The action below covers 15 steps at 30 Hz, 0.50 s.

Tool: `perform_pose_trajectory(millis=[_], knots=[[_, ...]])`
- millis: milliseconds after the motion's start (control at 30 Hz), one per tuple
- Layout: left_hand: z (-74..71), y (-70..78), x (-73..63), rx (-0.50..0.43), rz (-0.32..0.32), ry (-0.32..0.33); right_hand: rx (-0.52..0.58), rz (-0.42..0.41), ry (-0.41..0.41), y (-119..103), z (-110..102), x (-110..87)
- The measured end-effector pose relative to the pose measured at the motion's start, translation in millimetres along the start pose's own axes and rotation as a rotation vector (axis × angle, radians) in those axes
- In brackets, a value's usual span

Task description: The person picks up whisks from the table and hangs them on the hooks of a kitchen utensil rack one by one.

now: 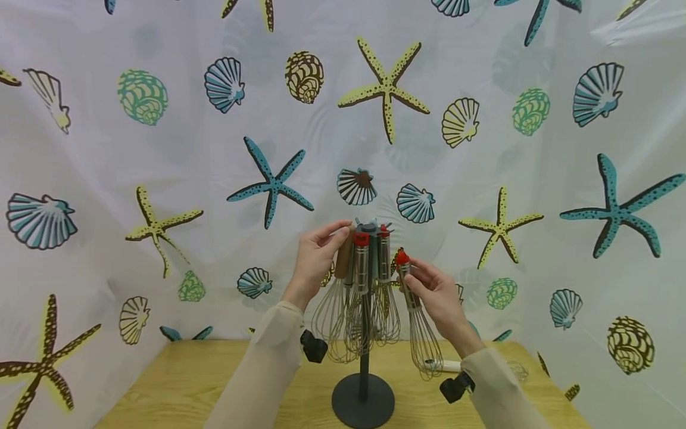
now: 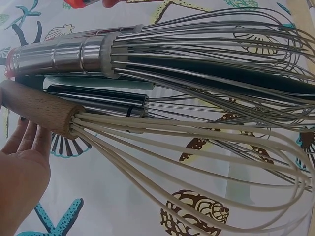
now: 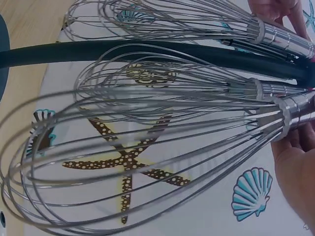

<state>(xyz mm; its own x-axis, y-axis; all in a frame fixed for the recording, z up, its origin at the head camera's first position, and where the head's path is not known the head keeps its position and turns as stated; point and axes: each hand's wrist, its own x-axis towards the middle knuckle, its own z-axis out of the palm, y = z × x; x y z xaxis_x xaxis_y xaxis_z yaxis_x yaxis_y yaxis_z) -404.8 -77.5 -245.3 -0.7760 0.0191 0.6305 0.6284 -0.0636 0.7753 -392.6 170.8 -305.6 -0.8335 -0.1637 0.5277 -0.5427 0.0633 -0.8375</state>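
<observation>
A dark rotating-style stand [image 1: 363,402] with a round base and hooks at its top carries several hanging whisks. At its upper left, my left hand [image 1: 317,255] pinches the upper end of a whisk with a wooden handle [image 2: 44,109] and pale loops. To the right of the stand, my right hand [image 1: 438,293] grips a metal whisk [image 1: 412,301] with a red top by its handle, wires pointing down and tilted. Two other red-topped whisks, a front one [image 1: 361,262] and a right one [image 1: 383,256], hang between the hands. A dark-handled whisk [image 2: 98,93] hangs behind the wooden one.
On the wooden table [image 1: 182,381], behind my right wrist, lies a whisk with a white handle [image 1: 449,365], its wire head [image 1: 517,370] toward the right. A curtain [image 1: 321,137] printed with shells and starfish surrounds the table at the back and sides.
</observation>
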Motion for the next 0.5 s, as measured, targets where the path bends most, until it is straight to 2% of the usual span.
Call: perform_pose_trajectory(millis=[167,500], knots=[[-0.7,1.3,0.5,-0.003,-0.003,0.003,-0.01,-0.04,-0.007,-10.8,4.4,7.6],[-1.2,1.1,1.0,0.004,0.006,-0.005,0.067,-0.043,0.009,-25.4,8.0,16.6]])
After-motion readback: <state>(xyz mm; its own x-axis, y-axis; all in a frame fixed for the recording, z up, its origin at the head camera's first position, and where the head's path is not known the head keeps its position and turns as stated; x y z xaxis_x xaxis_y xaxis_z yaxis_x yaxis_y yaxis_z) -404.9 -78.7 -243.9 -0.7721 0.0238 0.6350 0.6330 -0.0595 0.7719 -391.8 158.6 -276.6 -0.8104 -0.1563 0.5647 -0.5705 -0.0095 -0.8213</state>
